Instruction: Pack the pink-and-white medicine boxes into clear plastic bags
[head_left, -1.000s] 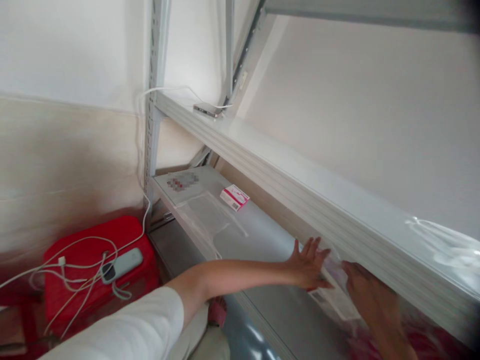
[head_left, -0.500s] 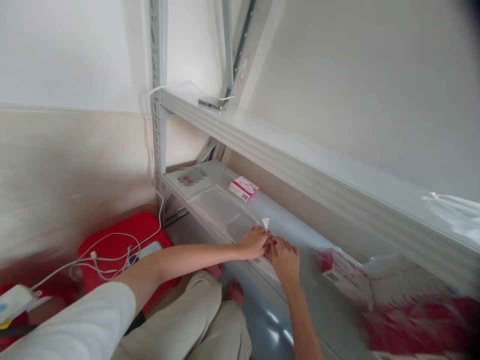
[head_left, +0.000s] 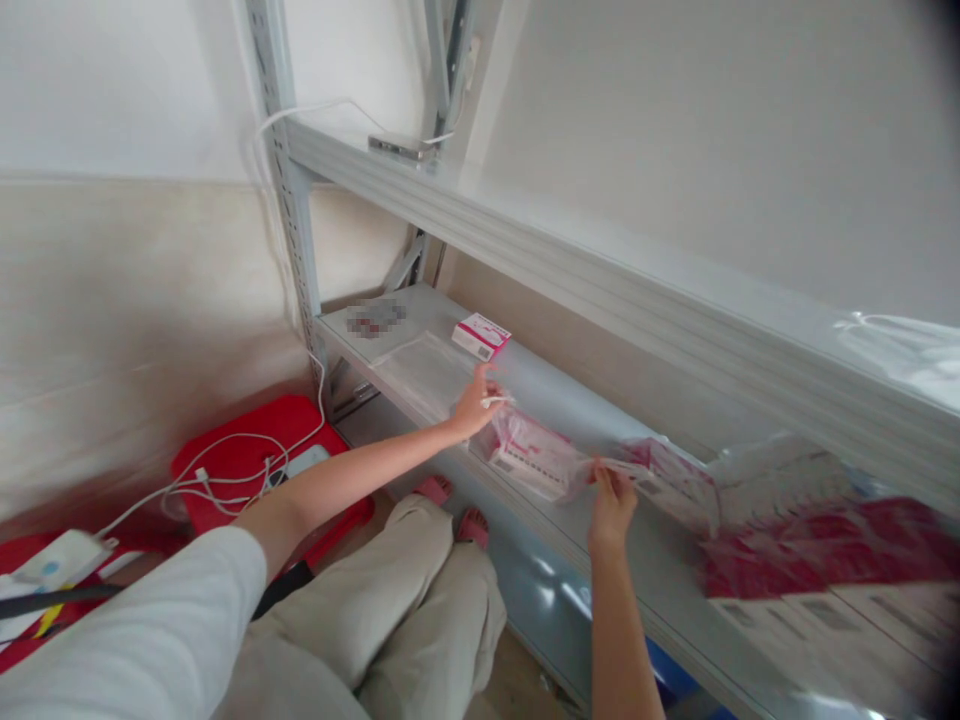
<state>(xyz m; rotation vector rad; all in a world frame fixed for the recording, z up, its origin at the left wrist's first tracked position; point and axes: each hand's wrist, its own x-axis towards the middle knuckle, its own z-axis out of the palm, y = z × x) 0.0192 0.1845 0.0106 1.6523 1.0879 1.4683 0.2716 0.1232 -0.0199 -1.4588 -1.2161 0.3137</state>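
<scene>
A clear plastic bag [head_left: 575, 484] with a white and pink box [head_left: 534, 452] inside lies on the lower shelf between my hands. My left hand [head_left: 474, 404] is at the bag's left end, fingers bent, with a thin white strip between them. At the other end my right hand [head_left: 612, 492] pinches a stretched, twisted piece of the bag's plastic. Behind my left hand a loose white and pink box [head_left: 481, 337] rests on the shelf. A flat clear plastic sheet or bag [head_left: 427, 372] lies left of my left hand.
Several bagged pink and white boxes [head_left: 825, 560] fill the lower shelf [head_left: 645, 590] at the right. The upper shelf [head_left: 480, 215] runs above it, holding a phone-like device [head_left: 401, 147] on a white cable. A red stool [head_left: 247, 440] with cables stands at the left.
My hands were close together and have moved apart, left and right. The bagged box now shows between them. The camera view has shifted slightly.
</scene>
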